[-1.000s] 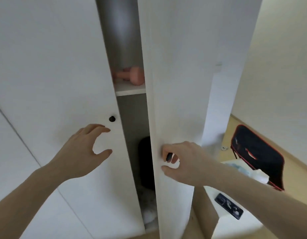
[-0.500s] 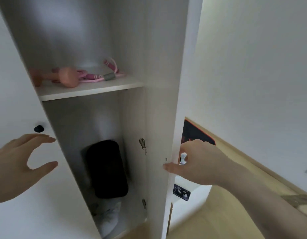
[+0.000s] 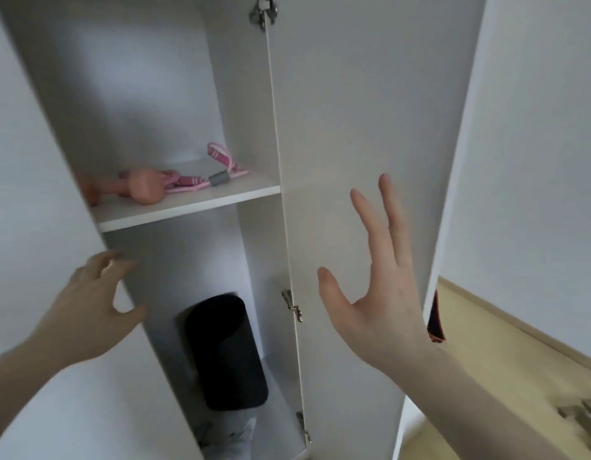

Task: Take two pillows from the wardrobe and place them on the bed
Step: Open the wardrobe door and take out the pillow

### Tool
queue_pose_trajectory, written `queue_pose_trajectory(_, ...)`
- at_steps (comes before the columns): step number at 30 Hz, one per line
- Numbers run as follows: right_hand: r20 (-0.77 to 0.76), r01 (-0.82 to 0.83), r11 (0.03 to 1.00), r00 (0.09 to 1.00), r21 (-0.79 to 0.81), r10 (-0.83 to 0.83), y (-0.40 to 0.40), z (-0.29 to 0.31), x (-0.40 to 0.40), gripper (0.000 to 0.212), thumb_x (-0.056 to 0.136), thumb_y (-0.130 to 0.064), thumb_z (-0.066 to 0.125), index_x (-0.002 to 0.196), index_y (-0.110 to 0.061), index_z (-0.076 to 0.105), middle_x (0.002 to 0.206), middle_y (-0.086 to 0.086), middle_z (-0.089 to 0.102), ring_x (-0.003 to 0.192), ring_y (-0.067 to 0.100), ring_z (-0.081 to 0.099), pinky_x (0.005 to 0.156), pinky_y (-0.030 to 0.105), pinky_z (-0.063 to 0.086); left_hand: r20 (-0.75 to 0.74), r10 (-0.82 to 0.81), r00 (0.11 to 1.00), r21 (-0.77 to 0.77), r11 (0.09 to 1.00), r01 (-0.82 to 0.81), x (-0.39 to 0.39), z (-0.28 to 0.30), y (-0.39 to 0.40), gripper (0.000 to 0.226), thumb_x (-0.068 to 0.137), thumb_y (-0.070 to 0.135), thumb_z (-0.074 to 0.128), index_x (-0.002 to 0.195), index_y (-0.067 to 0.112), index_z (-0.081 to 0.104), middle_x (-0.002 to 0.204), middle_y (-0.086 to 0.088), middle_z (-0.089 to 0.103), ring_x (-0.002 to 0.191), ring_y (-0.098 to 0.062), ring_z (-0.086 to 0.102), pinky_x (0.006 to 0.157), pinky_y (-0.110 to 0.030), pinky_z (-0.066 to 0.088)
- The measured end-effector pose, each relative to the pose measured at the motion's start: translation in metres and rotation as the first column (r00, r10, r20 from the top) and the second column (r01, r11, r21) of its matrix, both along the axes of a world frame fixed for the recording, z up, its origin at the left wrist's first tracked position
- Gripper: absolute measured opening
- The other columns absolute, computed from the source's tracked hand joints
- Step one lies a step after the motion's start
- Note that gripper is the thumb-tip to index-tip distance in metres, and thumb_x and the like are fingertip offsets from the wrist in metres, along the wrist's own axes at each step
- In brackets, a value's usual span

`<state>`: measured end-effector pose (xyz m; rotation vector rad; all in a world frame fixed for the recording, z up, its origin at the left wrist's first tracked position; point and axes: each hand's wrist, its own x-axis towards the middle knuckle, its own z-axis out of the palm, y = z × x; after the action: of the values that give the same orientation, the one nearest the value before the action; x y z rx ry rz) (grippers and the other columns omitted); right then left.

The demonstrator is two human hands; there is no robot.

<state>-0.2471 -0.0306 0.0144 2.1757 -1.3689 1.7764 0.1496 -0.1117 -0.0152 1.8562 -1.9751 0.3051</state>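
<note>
Wardrobe (image 3: pixel 241 94) being opened; right hand (image 3: pixel 380 293) spread, empty; left hand (image 3: pixel 88 307) loosely curled at left door (image 3: pixel 38 194). No pillows seen; left door likely to be pulled next.

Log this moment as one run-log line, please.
stage: wardrobe opened | right door: swung wide | right hand: open, empty | left hand: open, at left door edge | pillows: none clearly visible

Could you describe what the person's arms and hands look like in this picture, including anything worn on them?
Both forearms are bare, with no sleeves in view. The left hand and the right hand wear no gloves, and no rings, watch or bracelet can be seen on the parts that show. The nails look short and unpainted, though the picture is slightly blurred. No markings are visible.
</note>
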Motion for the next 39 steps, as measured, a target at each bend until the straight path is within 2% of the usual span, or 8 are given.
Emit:
queue_pose_trajectory(3,-0.156,-0.094,0.985,0.981,0.143,0.116,-0.031,-0.003,0.027,0.079,0.091,-0.022,0.071,0.158,-0.031,0.031,0.171,-0.019,0.002,0.159,0.005,0.01,0.126,0.033,0.026,-0.013,0.141,0.99,0.056,0.989,-0.14,0.006,0.01,0.003,0.089,0.071,0.05,0.081,0.147,0.02,0.045,0.152,-0.011,0.032,0.124,-0.043,0.052,0.105,-0.057,0.046)
queue_pose_trajectory(6,-0.272,-0.142,0.947,0.936,0.287,0.223,-0.057,-0.01,0.052,0.081,0.092,-0.034,0.068,0.158,-0.038,0.022,0.169,-0.023,-0.001,0.157,0.012,0.018,0.123,0.04,0.033,-0.03,0.196,0.98,0.169,0.967,-0.188,0.012,0.008,-0.003,0.094,0.073,0.052,0.074,0.153,0.023,0.033,0.148,-0.009,0.027,0.129,-0.041,0.045,0.106,-0.054,0.045)
queue_pose_trajectory(9,-0.35,-0.2,0.907,0.875,0.371,0.336,-0.071,-0.012,0.08,0.084,0.094,-0.04,0.065,0.16,-0.041,0.014,0.168,-0.024,-0.004,0.155,0.014,0.022,0.121,0.034,0.034,-0.008,0.255,0.967,0.223,0.943,-0.247,0.02,0.001,-0.01,0.095,0.079,0.048,0.073,0.157,0.023,0.023,0.148,-0.007,0.024,0.131,-0.037,0.042,0.104,-0.048,0.047)
queue_pose_trajectory(17,-0.349,-0.284,0.847,0.817,0.448,0.459,-0.086,-0.005,0.116,0.082,0.096,-0.043,0.063,0.16,-0.044,0.012,0.165,-0.031,-0.008,0.151,0.007,0.022,0.116,0.027,0.031,0.007,0.328,0.945,0.304,0.899,-0.314,0.042,-0.006,-0.03,0.074,0.082,0.045,0.067,0.145,0.024,0.034,0.142,-0.003,0.026,0.122,-0.029,0.046,0.095,-0.042,0.052)
queue_pose_trajectory(21,-0.351,-0.292,0.827,0.8,0.48,0.487,-0.092,-0.008,0.12,0.08,0.095,-0.044,0.063,0.159,-0.045,0.014,0.165,-0.031,-0.006,0.15,0.008,0.028,0.114,0.026,0.033,-0.109,0.304,0.946,0.394,0.887,-0.239,0.048,-0.015,-0.038,0.084,0.082,0.038,0.067,0.153,0.022,0.026,0.15,-0.002,0.034,0.125,-0.028,0.052,0.098,-0.044,0.053)
queue_pose_trajectory(25,-0.368,-0.275,0.809,0.783,0.519,0.502,-0.097,-0.018,0.123,0.078,0.095,-0.046,0.063,0.157,-0.046,0.017,0.163,-0.032,-0.006,0.148,0.01,0.033,0.112,0.031,0.04,-0.216,0.299,0.93,0.307,0.925,-0.225,0.047,-0.019,-0.036,0.071,0.084,0.028,0.066,0.147,0.021,0.036,0.147,0.001,0.042,0.12,-0.026,0.058,0.094,-0.041,0.054)
queue_pose_trajectory(33,-0.35,-0.295,0.742,0.737,0.602,0.578,-0.091,-0.068,0.133,0.077,0.093,-0.044,0.068,0.157,-0.039,0.026,0.166,-0.022,0.009,0.149,0.01,0.033,0.109,0.02,0.031,-0.436,0.225,0.871,-0.005,0.968,-0.252,0.023,-0.059,0.034,0.05,0.081,0.019,0.068,0.124,0.03,0.045,0.126,0.016,0.047,0.097,-0.015,0.062,0.076,-0.041,0.057)
queue_pose_trajectory(39,-0.324,-0.347,0.65,0.652,0.676,0.685,-0.08,-0.108,0.164,0.082,0.09,-0.047,0.07,0.158,-0.034,0.027,0.166,-0.019,0.014,0.149,0.012,0.034,0.119,0.033,0.038,-0.548,0.186,0.816,-0.138,0.942,-0.307,0.013,-0.073,0.104,0.05,0.079,0.014,0.072,0.117,0.035,0.047,0.118,0.024,0.048,0.097,0.001,0.06,0.071,-0.029,0.059)
